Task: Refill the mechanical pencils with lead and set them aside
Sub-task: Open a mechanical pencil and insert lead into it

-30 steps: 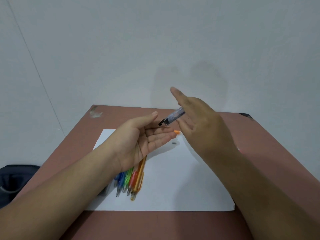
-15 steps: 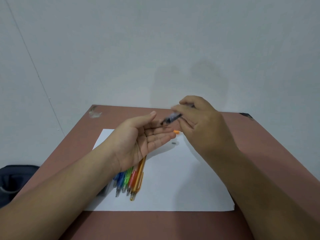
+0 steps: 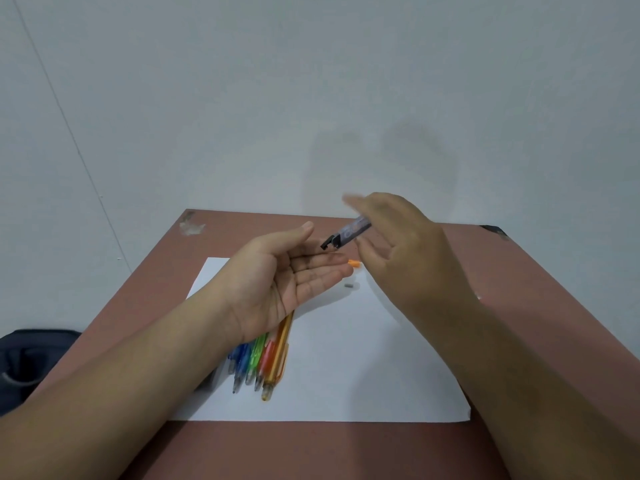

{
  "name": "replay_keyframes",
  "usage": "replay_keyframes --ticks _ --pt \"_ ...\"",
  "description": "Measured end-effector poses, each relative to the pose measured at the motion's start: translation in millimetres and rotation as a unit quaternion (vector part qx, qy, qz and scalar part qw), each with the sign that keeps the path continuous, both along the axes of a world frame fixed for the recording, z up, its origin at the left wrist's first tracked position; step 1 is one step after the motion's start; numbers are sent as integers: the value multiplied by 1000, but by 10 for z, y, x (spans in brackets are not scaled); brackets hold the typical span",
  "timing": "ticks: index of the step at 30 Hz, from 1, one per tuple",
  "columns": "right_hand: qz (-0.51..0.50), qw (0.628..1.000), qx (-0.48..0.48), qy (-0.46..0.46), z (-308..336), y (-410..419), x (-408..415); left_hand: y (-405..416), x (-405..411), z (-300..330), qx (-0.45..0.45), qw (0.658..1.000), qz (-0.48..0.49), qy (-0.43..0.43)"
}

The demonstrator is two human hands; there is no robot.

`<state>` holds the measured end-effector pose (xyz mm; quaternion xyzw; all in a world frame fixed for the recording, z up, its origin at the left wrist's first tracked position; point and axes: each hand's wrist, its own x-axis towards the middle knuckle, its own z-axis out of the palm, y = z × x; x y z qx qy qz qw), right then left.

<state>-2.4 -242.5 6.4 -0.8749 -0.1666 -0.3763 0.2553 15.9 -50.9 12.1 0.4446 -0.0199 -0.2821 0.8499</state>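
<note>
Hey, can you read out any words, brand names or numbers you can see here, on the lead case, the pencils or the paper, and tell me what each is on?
No text can be read.
Lead case in the right hand: pale marks on its side, too blurred to read.
Mechanical pencils: no print visible.
White paper: blank.

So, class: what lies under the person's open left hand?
Under the left hand, coloured mechanical pencils lie bunched on the white paper. Their tips show; the hand and wrist cover their upper ends, so caps cannot be seen.
</note>
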Motion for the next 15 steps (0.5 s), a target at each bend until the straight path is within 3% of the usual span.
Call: replay_keyframes --ticks 5,8,12,15 --pt "-17 1000 7 24 14 8 -13 0 9 -18 -2 1000 7 -13" --pt "-31 999 15 21 5 -5 -5 1 33 -46 65 992 53 -93" --pt "-76 997 7 29 15 -22 2 0 10 -79 237 929 113 -262" --pt "-89 996 3 30 19 -12 3 -30 -26 -78 277 902 132 -303"
